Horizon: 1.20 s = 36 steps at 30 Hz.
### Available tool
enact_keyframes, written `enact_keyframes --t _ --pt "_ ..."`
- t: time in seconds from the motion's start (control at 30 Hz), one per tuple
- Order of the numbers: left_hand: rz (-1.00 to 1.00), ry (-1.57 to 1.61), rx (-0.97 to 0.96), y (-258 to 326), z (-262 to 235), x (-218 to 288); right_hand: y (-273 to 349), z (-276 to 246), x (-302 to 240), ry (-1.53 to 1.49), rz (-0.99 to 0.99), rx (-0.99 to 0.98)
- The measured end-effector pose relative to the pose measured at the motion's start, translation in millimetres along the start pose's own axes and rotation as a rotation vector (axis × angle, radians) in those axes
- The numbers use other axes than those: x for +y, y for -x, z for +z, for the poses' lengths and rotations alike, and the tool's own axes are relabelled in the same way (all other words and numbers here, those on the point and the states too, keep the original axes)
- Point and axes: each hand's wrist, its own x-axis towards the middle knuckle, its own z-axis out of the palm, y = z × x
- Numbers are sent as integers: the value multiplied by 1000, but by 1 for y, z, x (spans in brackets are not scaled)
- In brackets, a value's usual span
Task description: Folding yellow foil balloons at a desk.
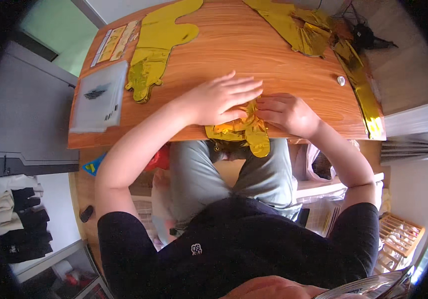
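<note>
A crumpled gold foil balloon (257, 137), flat without air, lies at the table's near edge, and one rounded end hangs over toward my lap. My left hand (224, 99) is spread over its upper left part, fingers stretched to the right and thumb apart, touching the foil near its thumb. From the right, my right hand (289, 115) meets the same balloon with bent fingers that pinch the foil at its upper right edge. Between the two hands the foil is bunched, and part of it is hidden under the fingers.
Flat gold foil balloons lie at the table's back left (156, 42) and back right (298, 30). A gold strip (361, 89) runs down the right edge near a small white object (341, 80). At left are a translucent plastic sleeve (99, 102) and a printed sheet (115, 44).
</note>
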Motion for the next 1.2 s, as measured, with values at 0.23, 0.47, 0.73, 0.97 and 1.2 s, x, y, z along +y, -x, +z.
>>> enact_keyframes --t 0.23,0.47,0.73,0.97,1.2 --pt "-45 -81 4 19 19 8 -1 4 0 40 -35 -1" --pt "-20 -77 3 19 22 5 -5 -6 -15 3 20 -44" --pt "-11 -36 -20 19 21 -2 -8 -8 -13 37 -15 -47" --pt "-13 -61 -85 -3 17 -25 -10 -11 10 73 14 -16" --pt "48 -56 -34 -11 19 -32 1 -8 19 114 28 -68"
